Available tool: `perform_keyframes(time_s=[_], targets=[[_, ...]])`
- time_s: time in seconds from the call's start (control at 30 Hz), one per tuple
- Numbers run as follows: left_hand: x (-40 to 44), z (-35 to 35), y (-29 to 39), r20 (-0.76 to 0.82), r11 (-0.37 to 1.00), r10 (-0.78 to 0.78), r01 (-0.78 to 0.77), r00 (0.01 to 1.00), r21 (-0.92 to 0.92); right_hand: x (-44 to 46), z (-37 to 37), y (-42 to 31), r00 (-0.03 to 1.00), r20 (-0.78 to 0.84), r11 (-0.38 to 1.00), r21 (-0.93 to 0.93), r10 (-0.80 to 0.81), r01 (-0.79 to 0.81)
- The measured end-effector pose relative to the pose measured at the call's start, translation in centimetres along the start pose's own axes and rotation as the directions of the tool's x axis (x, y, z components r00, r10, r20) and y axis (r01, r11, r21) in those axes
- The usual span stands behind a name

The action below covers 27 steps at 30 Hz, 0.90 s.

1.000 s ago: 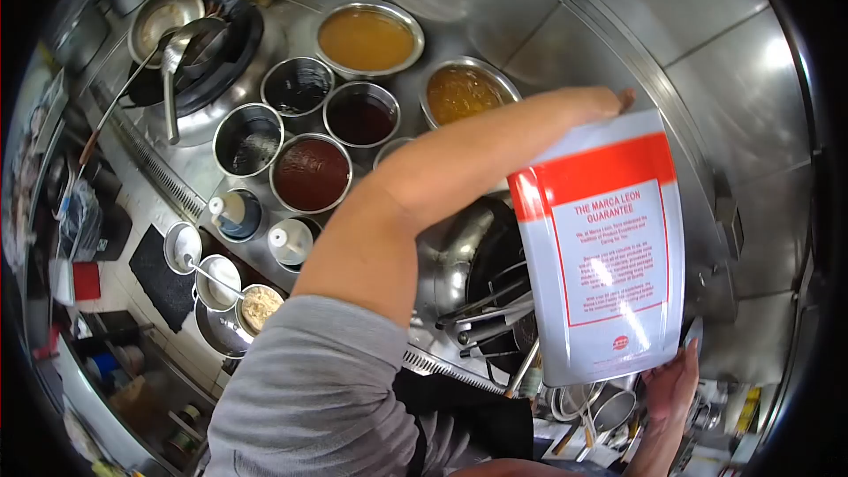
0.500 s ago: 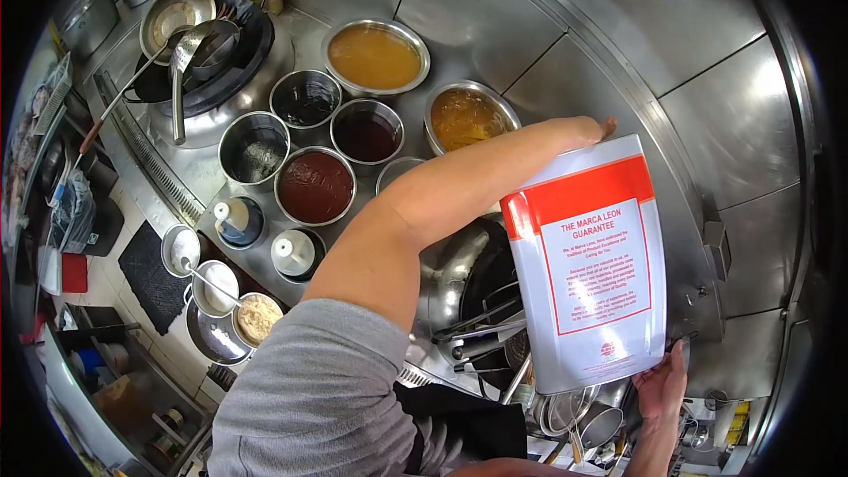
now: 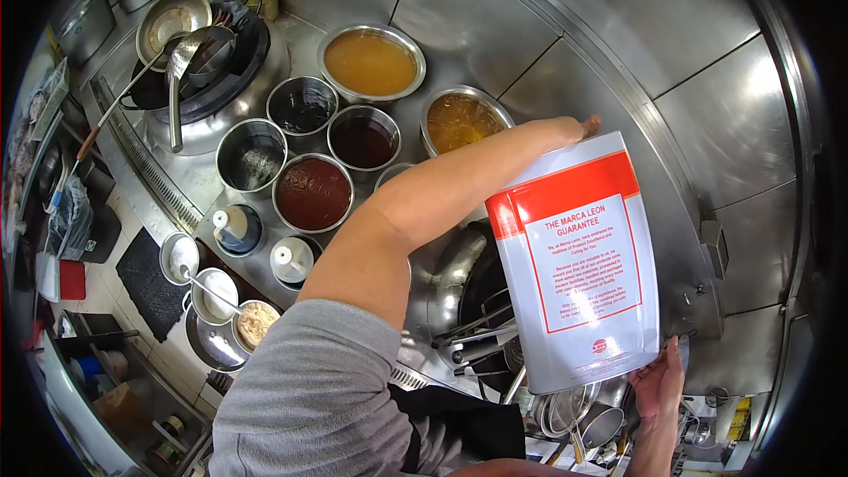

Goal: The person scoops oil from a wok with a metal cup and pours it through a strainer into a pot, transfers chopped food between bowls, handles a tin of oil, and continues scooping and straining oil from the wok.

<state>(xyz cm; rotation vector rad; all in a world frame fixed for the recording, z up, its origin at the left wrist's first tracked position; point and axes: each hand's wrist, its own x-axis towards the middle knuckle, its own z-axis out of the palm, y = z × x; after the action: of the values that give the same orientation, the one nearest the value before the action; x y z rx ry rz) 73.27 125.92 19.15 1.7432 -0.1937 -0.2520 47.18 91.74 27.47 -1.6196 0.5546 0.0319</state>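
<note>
A large white and red metal tin (image 3: 583, 265) with printed lettering is held up in front of me, tilted slightly. My left hand (image 3: 589, 126) is at its top edge, with most of the fingers hidden behind my wrist and the tin. At the lower right corner, my right hand (image 3: 658, 380) supports the tin with its fingers against the edge. Behind the tin is a dark wok (image 3: 484, 278) with utensils in it, partly covered. Just above my left forearm sits a metal bowl of amber liquid with solids (image 3: 462, 122).
Pots of dark and red sauce (image 3: 313, 193) stand left of my arm, near a bowl of orange liquid (image 3: 370, 62). Two squeeze bottles (image 3: 291, 260) are closer. Another wok (image 3: 208, 79) holds ladles at the upper left. Strainers (image 3: 565, 411) lie below the tin.
The tin has shifted left and slightly down in view, with both hands still on it. My left forearm has moved slightly left too. The surrounding pots have shifted a little with the camera.
</note>
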Motion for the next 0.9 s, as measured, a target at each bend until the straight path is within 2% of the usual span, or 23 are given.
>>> perform_keyframes(time_s=[0.13,0.2,0.33,0.43,0.53,0.63,0.7,0.9], targets=[[2.5,0.7,-1.7,0.039,0.996,0.036,-0.033,0.999,-0.083,-0.1,-0.2,0.0,0.999,0.041,1.000,-0.007,0.018,-0.018],[4.0,1.0,-2.1,0.068,0.993,-0.021,0.028,0.997,-0.114,-0.1,-0.4,0.1,0.998,0.053,1.000,0.004,0.023,-0.023],[3.9,1.0,-2.1,0.067,0.999,-0.005,0.008,0.998,-0.040,-0.2,-0.8,0.2,0.995,0.097,0.999,0.025,0.035,-0.037],[4.5,1.4,-2.6,0.053,0.999,-0.013,0.015,0.998,-0.041,-0.8,0.4,-0.1,0.999,0.044,1.000,0.018,0.023,-0.023],[2.9,1.0,-2.0,0.048,0.997,-0.031,0.034,0.998,-0.068,-0.7,0.0,-0.1,0.998,0.060,1.000,0.018,0.005,-0.006],[1.9,0.8,-1.4,0.031,0.999,-0.046,0.047,0.998,-0.013,-1.1,0.3,-0.1,0.999,0.039,0.999,0.033,0.007,-0.008],[2.2,0.9,-1.7,-0.013,0.992,-0.055,0.053,0.998,-0.114,-1.2,0.3,0.0,1.000,0.030,0.999,0.040,-0.001,0.000],[2.8,1.1,-1.7,0.036,0.990,-0.039,0.044,0.999,-0.134,-1.4,0.1,0.1,1.000,0.018,0.999,0.050,-0.012,0.011]])
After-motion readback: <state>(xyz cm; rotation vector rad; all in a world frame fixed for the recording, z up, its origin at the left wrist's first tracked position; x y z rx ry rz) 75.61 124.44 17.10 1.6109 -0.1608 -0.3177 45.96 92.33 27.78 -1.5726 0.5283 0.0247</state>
